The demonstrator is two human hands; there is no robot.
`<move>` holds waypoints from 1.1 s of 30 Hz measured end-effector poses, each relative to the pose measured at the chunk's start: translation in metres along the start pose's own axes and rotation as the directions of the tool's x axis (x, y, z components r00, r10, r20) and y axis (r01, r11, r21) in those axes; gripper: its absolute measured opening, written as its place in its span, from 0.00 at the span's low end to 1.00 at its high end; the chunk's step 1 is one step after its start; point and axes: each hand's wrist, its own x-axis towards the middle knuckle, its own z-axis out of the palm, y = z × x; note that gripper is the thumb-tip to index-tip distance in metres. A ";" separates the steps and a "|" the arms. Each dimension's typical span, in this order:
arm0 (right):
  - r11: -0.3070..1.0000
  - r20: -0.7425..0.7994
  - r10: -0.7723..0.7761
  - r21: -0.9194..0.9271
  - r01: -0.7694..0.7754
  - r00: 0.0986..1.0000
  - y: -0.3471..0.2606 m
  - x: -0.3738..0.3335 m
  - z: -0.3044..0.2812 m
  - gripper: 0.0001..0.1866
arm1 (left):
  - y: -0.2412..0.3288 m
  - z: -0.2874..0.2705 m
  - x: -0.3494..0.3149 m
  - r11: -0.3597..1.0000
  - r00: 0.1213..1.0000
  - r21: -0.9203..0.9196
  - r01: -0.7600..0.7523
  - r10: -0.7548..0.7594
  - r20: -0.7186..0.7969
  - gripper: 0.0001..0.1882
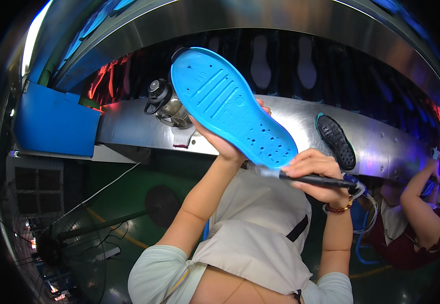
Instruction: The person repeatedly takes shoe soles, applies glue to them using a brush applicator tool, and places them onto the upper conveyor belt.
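A large bright blue shoe sole (235, 111), with grooves at one end and small holes at the other, is tilted up in front of me. My left hand (221, 143) grips it from beneath and behind, fingertips showing at its right edge. My right hand (317, 172) is closed round a black-handled brush (308, 179). The brush's pale tip is blurred and lies at the sole's lower edge; whether it touches, I cannot tell. Thin tubing (367, 192) hangs by the handle's rear end. A black sole with a teal rim (335, 142) lies on the metal bench to the right.
A dark-lidded bottle (166, 104) stands on the metal bench (286, 109), left of the blue sole, with a pale cloth (182, 137) below it. Beyond runs a dark conveyor carrying soles (261, 63). A blue box (57, 121) is left; a fan (52, 243) lower left; another person (417, 202) right.
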 end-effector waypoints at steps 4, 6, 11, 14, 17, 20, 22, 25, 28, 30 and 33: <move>0.979 -0.285 0.186 0.134 -0.153 0.940 0.014 -0.009 -0.006 0.11 | 0.007 0.009 0.001 0.996 0.995 0.083 0.019 -0.011 -0.103 0.53; 0.992 -0.196 0.123 0.007 -0.125 0.973 0.016 -0.008 0.001 0.11 | 0.007 0.002 0.004 0.989 0.996 0.148 -0.006 0.018 -0.082 0.53; 0.924 -0.030 0.097 0.373 -0.079 0.995 0.020 -0.014 -0.005 0.13 | 0.017 -0.003 0.005 0.993 0.994 0.118 0.026 -0.038 0.107 0.53; 0.882 -0.211 0.314 0.426 -0.202 0.926 0.030 -0.014 0.005 0.10 | 0.016 0.005 0.001 0.988 0.998 0.140 0.061 -0.064 0.016 0.50; 0.725 -0.298 0.398 0.681 -0.098 0.868 0.028 -0.015 0.019 0.10 | 0.002 0.007 -0.021 0.951 0.968 -0.214 0.225 -0.244 -0.066 0.50; 0.783 -0.295 0.382 0.606 -0.138 0.876 0.024 -0.015 0.036 0.10 | -0.014 -0.002 -0.034 0.967 0.959 0.128 0.219 -0.237 0.155 0.40; 0.874 -0.214 0.355 0.423 -0.241 0.910 0.003 -0.010 0.034 0.12 | -0.006 -0.020 -0.023 0.909 0.922 0.212 0.360 -0.382 0.070 0.37; 0.915 0.069 0.197 0.345 -0.209 0.978 -0.002 -0.005 0.000 0.11 | 0.003 -0.022 -0.023 0.919 0.909 0.045 0.392 -0.394 0.134 0.29; 0.848 -0.083 0.506 0.228 -0.478 0.859 -0.007 -0.003 0.000 0.12 | 0.010 -0.013 -0.020 0.884 0.883 0.125 0.450 -0.462 0.088 0.29; 0.997 0.051 0.066 0.039 -0.068 0.996 0.002 0.001 0.008 0.11 | 0.017 -0.014 -0.011 0.765 0.752 0.196 0.614 -0.642 0.149 0.29; 0.984 0.250 0.163 0.022 -0.174 0.954 -0.017 0.001 -0.008 0.10 | 0.024 -0.004 -0.011 0.664 0.670 0.236 0.710 -0.740 0.066 0.29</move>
